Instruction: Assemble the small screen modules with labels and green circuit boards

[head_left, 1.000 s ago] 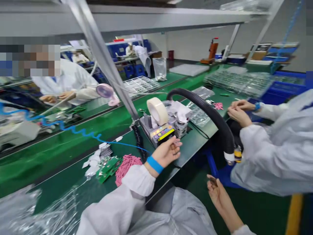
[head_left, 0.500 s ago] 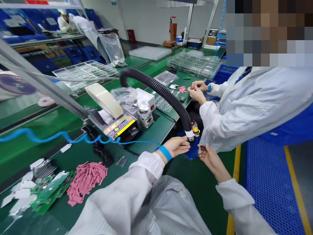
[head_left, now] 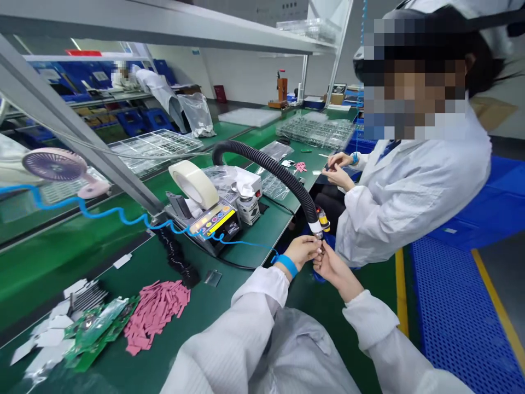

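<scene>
My left hand (head_left: 304,250) and my right hand (head_left: 328,261) meet just under the white nozzle (head_left: 315,227) of a black corrugated hose (head_left: 268,164). Both have fingers pinched together on a small dark part that I cannot make out. A blue wrist strap (head_left: 286,264) with a coiled blue cord (head_left: 123,216) circles my left wrist. On the green bench behind stands a tape dispenser (head_left: 207,216) with a roll of pale tape (head_left: 192,183).
A pile of pink strips (head_left: 153,312), green circuit boards (head_left: 98,331) and white scraps (head_left: 49,339) lie at bench left. A co-worker in a white coat (head_left: 410,186) sits right, hands at the bench. Clear trays (head_left: 315,128) stand behind. Blue floor mat (head_left: 455,317) at right.
My hands have come together beneath the hose nozzle; before, the right hand was apart and lower. The view has swung right and up, bringing the co-worker closer into frame.
</scene>
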Motion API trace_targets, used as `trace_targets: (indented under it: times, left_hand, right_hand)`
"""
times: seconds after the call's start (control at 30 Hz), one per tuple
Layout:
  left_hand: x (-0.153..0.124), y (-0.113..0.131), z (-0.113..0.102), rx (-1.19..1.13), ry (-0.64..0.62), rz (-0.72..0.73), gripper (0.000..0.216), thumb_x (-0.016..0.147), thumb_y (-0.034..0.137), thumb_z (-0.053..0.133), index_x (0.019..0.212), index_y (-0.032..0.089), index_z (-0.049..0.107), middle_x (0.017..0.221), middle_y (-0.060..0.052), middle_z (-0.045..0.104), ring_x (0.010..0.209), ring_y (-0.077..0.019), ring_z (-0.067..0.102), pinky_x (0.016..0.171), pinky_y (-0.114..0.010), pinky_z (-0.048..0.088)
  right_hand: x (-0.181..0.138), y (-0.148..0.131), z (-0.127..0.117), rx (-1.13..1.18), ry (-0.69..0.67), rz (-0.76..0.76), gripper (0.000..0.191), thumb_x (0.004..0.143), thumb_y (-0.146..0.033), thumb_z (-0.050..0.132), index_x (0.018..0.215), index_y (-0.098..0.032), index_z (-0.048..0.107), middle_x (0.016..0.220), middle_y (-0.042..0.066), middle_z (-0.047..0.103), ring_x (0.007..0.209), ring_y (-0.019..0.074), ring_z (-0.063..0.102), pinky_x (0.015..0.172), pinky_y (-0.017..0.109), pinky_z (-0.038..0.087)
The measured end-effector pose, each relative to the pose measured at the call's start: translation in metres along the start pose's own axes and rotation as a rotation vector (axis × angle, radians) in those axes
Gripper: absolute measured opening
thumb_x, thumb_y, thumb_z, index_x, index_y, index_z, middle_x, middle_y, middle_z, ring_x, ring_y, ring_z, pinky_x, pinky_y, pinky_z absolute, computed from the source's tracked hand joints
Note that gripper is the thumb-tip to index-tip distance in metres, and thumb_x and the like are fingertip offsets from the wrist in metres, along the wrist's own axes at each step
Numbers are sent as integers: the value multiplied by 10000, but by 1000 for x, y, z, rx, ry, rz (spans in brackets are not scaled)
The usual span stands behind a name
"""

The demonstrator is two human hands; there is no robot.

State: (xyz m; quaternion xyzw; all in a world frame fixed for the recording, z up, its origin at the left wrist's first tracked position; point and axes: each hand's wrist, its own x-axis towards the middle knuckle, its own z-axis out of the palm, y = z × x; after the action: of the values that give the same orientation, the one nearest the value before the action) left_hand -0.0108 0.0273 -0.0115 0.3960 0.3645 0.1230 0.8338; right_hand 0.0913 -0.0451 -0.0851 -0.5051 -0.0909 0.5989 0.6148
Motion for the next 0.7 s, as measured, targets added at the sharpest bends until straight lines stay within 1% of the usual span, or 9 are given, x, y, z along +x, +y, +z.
trace_targets:
  times: [0.1, 0.2, 0.3, 0.37, 0.47, 0.57, 0.63, 0.7]
  left_hand:
    - [-13, 1, -9, -7, 44, 8, 273, 844, 293, 539, 1071, 143, 554, 1054, -68, 601, 873, -167, 600, 733, -358, 526]
    - [-31, 8, -23, -11, 75, -7, 278, 845, 304, 536, 1072, 144, 553, 1056, -69, 601, 873, -167, 600, 733, -359, 525]
    - [-47, 20, -33, 9, 103, -47, 290, 845, 329, 532, 1070, 148, 554, 1062, -67, 599, 882, -171, 597, 742, -368, 521]
    - [-53, 26, -34, 35, 116, -77, 297, 842, 339, 534, 1071, 150, 554, 1072, -68, 596, 897, -176, 593, 757, -378, 515]
    - [-55, 29, -30, 75, 111, -122, 295, 841, 337, 535, 1068, 150, 555, 1079, -69, 594, 911, -180, 589, 773, -386, 508]
    - [-53, 27, -21, 96, 68, -166, 289, 845, 345, 525, 1058, 152, 558, 1078, -67, 594, 911, -178, 586, 781, -388, 499]
    - [-55, 25, -12, 94, 4, -198, 281, 845, 362, 520, 1024, 151, 568, 1044, -61, 605, 894, -173, 586, 784, -385, 491]
    - [-61, 23, 1, 73, -103, -231, 265, 846, 383, 512, 946, 149, 588, 961, -60, 623, 877, -174, 592, 798, -384, 479]
  right_hand:
    - [-6, -5, 4, -59, -3, -36, 278, 911, -380, 504, 1047, -142, 553, 943, 36, 596, 731, 126, 593, 629, 288, 517]
    - [-10, -11, 8, -155, -7, -92, 277, 909, -371, 511, 1061, -143, 551, 975, 43, 596, 770, 138, 599, 662, 309, 521]
    - [-12, -20, 16, -286, -3, -180, 275, 908, -362, 516, 1073, -144, 550, 1002, 49, 594, 803, 149, 602, 688, 326, 524]
    - [-13, -26, 20, -388, 20, -261, 270, 903, -346, 527, 1081, -144, 549, 1025, 53, 591, 832, 159, 602, 709, 340, 524]
    - [-17, -33, 23, -539, 81, -401, 242, 895, -310, 545, 1083, -158, 556, 1085, 60, 577, 903, 175, 591, 763, 365, 515]
    - [-27, -35, 20, -659, 153, -516, 220, 892, -302, 549, 1065, -167, 568, 1097, 58, 577, 925, 178, 584, 787, 370, 507]
    - [-41, -31, 17, -717, 208, -579, 226, 891, -312, 551, 1053, -155, 570, 1060, 53, 589, 896, 173, 593, 772, 369, 510]
    - [-64, -23, 16, -757, 261, -653, 235, 894, -325, 545, 1041, -144, 571, 1022, 48, 599, 867, 168, 599, 759, 367, 511]
